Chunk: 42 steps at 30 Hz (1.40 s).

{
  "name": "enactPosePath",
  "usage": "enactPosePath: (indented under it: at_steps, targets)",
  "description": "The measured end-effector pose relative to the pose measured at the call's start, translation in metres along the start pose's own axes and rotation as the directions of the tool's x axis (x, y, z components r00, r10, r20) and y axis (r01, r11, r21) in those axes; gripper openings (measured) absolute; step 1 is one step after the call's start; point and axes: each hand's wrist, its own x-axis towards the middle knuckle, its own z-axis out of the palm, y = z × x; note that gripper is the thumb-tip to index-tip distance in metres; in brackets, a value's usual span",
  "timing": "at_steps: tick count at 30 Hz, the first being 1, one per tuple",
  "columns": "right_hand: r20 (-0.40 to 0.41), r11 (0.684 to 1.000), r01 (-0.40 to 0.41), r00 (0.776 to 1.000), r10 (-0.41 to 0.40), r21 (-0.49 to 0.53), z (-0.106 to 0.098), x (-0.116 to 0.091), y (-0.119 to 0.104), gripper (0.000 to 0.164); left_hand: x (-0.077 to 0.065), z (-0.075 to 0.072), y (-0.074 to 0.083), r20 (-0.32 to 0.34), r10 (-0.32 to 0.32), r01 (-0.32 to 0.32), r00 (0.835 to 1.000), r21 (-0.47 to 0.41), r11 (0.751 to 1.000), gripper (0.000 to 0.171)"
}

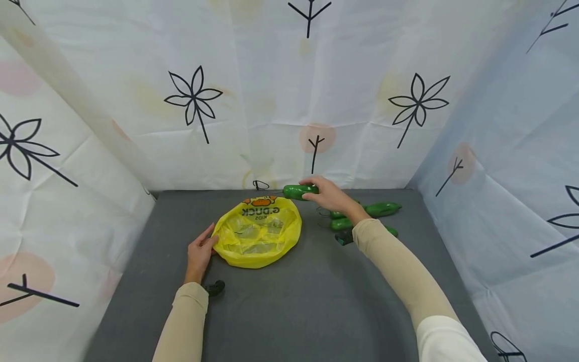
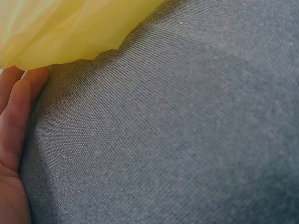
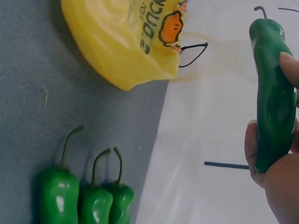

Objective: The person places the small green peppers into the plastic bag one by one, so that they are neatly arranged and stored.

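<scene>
Pale flower-printed cloth (image 1: 271,75) is hung round a grey table (image 1: 289,322), and on the left the rim of a yellow bag (image 1: 253,256) is being met by the left hand (image 1: 199,254); whether it is pinched cannot be told. Thin, light plastic, this, likely to slump unless held by the rim. By the bag's far right edge, clear of the table, a green pepper (image 1: 296,191) is held, stem pointed bagward, its body pinched between thumb and fingers of the right hand (image 1: 332,193). Glossy, so probably slippery; firm yet bruisable, best gripped mid-body, the thin stem spared. Farther right, more peppers (image 1: 382,209) are laid together, partly hidden by the right sleeve (image 1: 402,271).
</scene>
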Motion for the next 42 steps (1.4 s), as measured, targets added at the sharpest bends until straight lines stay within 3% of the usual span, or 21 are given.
enactPosePath:
  at_steps: [8,14,26,42]
  targets:
    - [0.052,0.999,-0.011,0.999,0.009,0.033,0.012,0.017,-0.010,0.045,-0.002,-0.001,0.002,0.001,0.010,-0.010,1.000,-0.007,1.000,0.052]
    - [0.055,0.999,0.026,0.998,-0.029,0.045,0.023,0.032,-0.013,0.041,-0.001,0.000,0.000,-0.009,0.018,-0.018,1.000,-0.018,1.000,0.051]
    - [0.082,0.996,0.086,0.993,-0.085,-0.006,0.049,0.060,-0.018,0.039,0.000,0.000,-0.005,-0.005,0.026,-0.026,1.000,0.020,0.999,0.051]
    - [0.103,0.999,0.001,0.995,-0.006,0.044,0.094,0.083,-0.017,0.040,0.001,-0.002,-0.006,0.003,0.028,-0.028,1.000,0.002,1.000,0.053]
